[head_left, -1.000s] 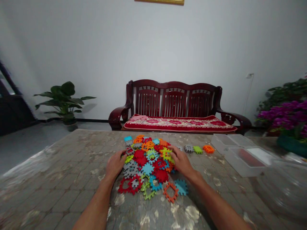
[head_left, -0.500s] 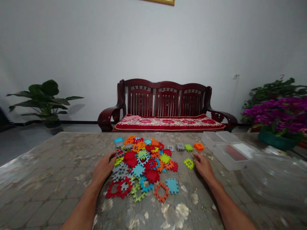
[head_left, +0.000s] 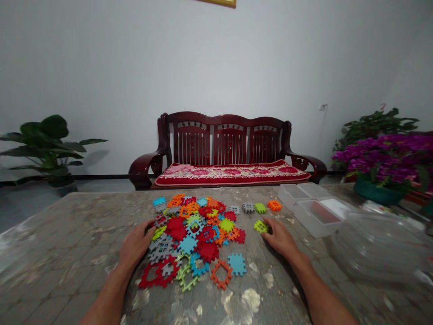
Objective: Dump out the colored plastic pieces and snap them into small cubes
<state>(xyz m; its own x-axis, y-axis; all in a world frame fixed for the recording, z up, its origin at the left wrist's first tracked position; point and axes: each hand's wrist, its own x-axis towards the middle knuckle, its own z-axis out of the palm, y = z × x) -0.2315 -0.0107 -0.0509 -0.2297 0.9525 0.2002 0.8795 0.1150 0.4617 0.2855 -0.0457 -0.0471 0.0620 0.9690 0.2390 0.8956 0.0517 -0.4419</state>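
My left hand point(head_left: 135, 243) rests at the left edge of a heap of interlocking plastic tiles, with the thumb and fingers apart and nothing held. Closest to it lie a lime tile point(head_left: 158, 233) and a grey tile point(head_left: 161, 248). On the right, my right hand point(head_left: 280, 237) has its thumb and fingers closed on the edge of a lime green notched tile point(head_left: 260, 226), which lies flat on the table. The heap mixes red tiles point(head_left: 177, 228), blue tiles point(head_left: 187, 244) and orange tiles point(head_left: 221, 274), some solid and some with cut-out centres.
Behind the right hand stand a grey stack point(head_left: 248, 207), a green stack point(head_left: 260, 207) and an orange stack point(head_left: 274, 205). Clear plastic boxes point(head_left: 316, 221) and a flower pot point(head_left: 380, 192) occupy the table's right side. Beyond the table point(head_left: 84, 225) is a wooden bench point(head_left: 228, 122).
My right hand's fingers have come over the edge of the lime green tile and closed on it. The whole view has shifted slightly, so everything sits further left.
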